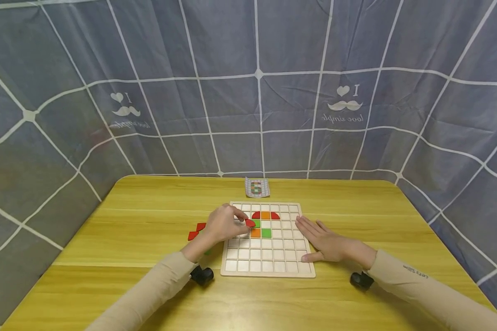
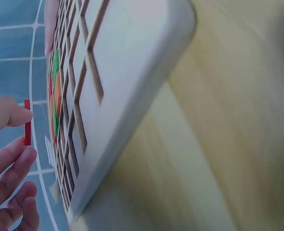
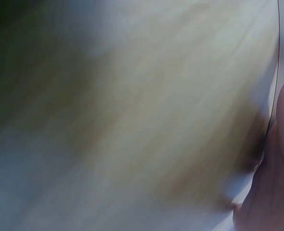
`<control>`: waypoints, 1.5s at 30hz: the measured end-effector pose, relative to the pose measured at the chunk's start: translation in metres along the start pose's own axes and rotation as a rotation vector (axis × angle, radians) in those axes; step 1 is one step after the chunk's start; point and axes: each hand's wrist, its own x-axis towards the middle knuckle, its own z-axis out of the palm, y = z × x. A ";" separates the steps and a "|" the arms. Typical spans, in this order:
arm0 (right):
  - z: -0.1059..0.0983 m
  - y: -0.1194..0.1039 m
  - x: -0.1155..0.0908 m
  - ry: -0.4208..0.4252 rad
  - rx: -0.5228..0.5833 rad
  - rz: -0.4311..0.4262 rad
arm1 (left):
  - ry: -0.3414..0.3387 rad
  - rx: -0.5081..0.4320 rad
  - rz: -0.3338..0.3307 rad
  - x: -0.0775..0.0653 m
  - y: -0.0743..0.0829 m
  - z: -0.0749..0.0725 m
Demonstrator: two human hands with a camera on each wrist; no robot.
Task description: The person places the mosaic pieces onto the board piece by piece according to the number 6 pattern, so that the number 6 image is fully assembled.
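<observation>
Currently the left hand point(image 1: 224, 224) pinches a red piece point(image 1: 250, 223) over the gridded board point(image 1: 267, 266) on the tabletop point(image 1: 149, 207), while the right hand point(image 1: 326, 241) rests straight-fingered at its edge

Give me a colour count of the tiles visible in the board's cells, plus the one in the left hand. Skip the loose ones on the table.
Red tiles: 3, including the held one pinched by the left hand
Orange tiles: 2
Green tiles: 2
Total: 7; the hand hides some cells
</observation>
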 end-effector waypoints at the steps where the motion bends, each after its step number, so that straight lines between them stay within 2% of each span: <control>1: 0.001 0.001 0.000 0.008 0.002 -0.008 | -0.007 -0.004 0.006 0.000 0.002 0.001; 6: 0.002 0.003 0.000 0.037 0.007 -0.032 | -0.065 -0.024 0.009 0.002 0.015 0.006; 12: 0.002 0.003 0.000 0.047 -0.003 -0.036 | -0.100 0.027 0.030 0.007 0.029 0.012; 16: 0.001 0.001 0.001 0.040 -0.024 -0.026 | -0.129 0.033 0.010 0.010 0.034 0.016; 26: -0.003 -0.001 0.002 -0.018 -0.029 0.022 | -0.166 0.028 0.041 0.014 0.038 0.024; 33: -0.004 -0.004 0.001 -0.012 -0.010 0.020 | -0.193 0.037 0.022 0.016 0.042 0.029; 45: -0.004 -0.003 0.001 -0.023 -0.008 0.030 | -0.208 0.069 0.047 0.020 0.046 0.036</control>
